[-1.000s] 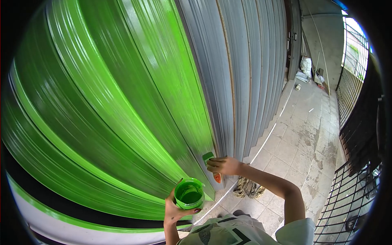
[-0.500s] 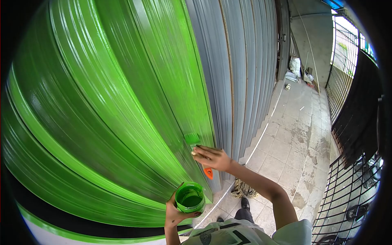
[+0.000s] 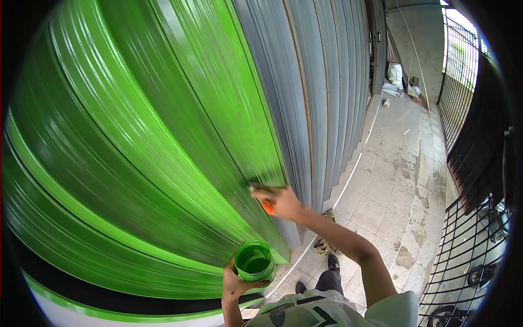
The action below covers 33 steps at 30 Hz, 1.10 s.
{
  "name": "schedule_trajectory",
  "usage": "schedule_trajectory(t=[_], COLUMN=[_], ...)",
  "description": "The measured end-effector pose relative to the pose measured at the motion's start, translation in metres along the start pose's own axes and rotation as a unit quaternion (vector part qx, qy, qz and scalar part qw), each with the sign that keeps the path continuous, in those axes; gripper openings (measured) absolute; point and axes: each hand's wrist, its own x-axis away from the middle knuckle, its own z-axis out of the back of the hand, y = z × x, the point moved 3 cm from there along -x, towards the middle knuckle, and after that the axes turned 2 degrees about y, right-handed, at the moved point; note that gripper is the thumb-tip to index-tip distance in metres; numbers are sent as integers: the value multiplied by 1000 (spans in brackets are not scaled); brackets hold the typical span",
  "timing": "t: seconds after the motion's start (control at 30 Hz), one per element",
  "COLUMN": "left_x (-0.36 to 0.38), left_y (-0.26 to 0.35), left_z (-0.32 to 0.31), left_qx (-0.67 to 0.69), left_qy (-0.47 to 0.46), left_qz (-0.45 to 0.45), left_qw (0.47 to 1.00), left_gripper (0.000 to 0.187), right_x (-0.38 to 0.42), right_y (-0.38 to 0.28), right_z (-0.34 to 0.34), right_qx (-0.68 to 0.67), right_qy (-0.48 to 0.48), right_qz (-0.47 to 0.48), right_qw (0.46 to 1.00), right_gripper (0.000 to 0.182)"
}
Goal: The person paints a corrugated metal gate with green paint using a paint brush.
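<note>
My left hand is wrapped round a clear jar that holds green paint, its open mouth facing up. Gripped in my right hand is a paintbrush with an orange handle. Its bristles are blurred and mostly hidden near the lower part of a ribbed metal panel, which is coated green and shows streaks where darker metal comes through. Just to the right, uncoated grey ribbed panels continue along the same wall.
Pale floor tiles run along the panels' right side. A crumpled rag lies near my shoes. White bags and debris stand at the far end. Black metal grilles line the right, with a motorcycle behind them.
My right hand has moved slightly up with the paintbrush, now blurred and turned so its bristles barely show. The left hand still holds the jar. The view has shifted a little.
</note>
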Motion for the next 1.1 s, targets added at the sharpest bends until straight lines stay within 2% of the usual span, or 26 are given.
schedule_trajectory(t=[0.07,0.17,0.27,0.3,0.37,0.53,0.67,0.73,0.77,0.83,0.9,0.93,0.97,1.03,1.1], left_x=[0,1,6,6,6,7,9,6,4,6,6,7,7,8,9], left_y=[0,3,7,7,7,0,4,10,10,9,11,13,15,17,19], left_z=[2,0,0,0,-2,3,1,1,1,1,-1,-3,-3,-3,-4], left_qx=[-3,6,-1,4,2,-6,-10,-19,-21,-23,1,11,7,0,-7], left_qy=[-1,1,8,9,12,3,-9,-11,-15,-19,5,18,17,18,21], left_qz=[-6,-12,-6,-8,-6,19,33,20,18,17,3,-5,-11,-19,-16], left_qw=[1000,1000,1000,1000,1000,1000,999,1000,1000,999,1000,1000,1000,1000,1000], left_gripper=[102,101,100,99,97,94,93,93,92,92,81,76,76,76,76], right_x=[-53,-90,-56,-33,14,108,161,161,155,97,17,-16,-46,-96,-128], right_y=[-18,-46,-23,-20,-15,0,13,18,22,11,-10,-21,-31,-57,-53], right_z=[30,70,25,10,-13,-59,-86,-84,-85,-60,-19,0,17,64,69], right_qx=[-55,-52,-75,-81,-112,-70,-71,-76,-78,-83,-122,-143,-163,-140,-153], right_qy=[164,303,289,272,252,123,38,11,29,60,163,201,239,351,402], right_qz=[66,61,46,34,-46,-188,-240,-244,-227,-194,-119,-122,-125,-5,21], right_qw=[983,950,953,958,960,972,968,967,970,976,972,961,949,926,903], right_gripper=[25,21,29,25,25,21,17,16,20,29,23,20,17,16,17])
